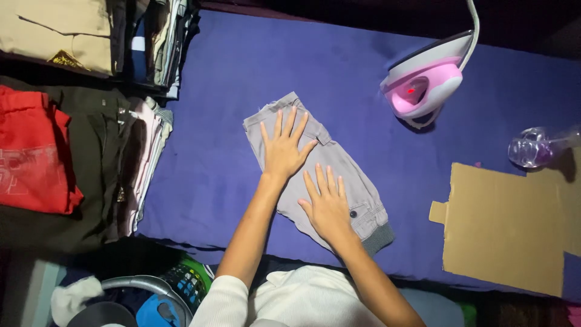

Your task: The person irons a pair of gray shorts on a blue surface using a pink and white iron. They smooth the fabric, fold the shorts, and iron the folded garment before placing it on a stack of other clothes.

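Grey shorts [339, 175] lie folded into a narrow strip at the middle of the blue-covered table [230, 79], running diagonally from far-left to near-right. Both hands press flat on them, likely to hold the fold and smooth the cloth. The left hand [284, 148] sits on the far half, fingers [279, 126] spread wide and holding nothing. The right hand [328, 206] sits on the near half, fingers together and extended, palm down, also grasping nothing.

The fabric is pale grey, slightly creased, with a flap pocket and dark button near the right hand, and a darker ribbed band at the near-right end. The far end looks a little frayed.

Stacks of folded clothes [91, 121] line the left edge, a red piece [33, 151] on top of one pile, probably kept clear of the working surface. A sheet of cardboard [508, 224] lies flat at the right. A pink and white iron [426, 79] stands on its heel at far right, well apart from the hands, red light showing. A clear purple spray bottle [535, 146] lies beside the cardboard's far edge.
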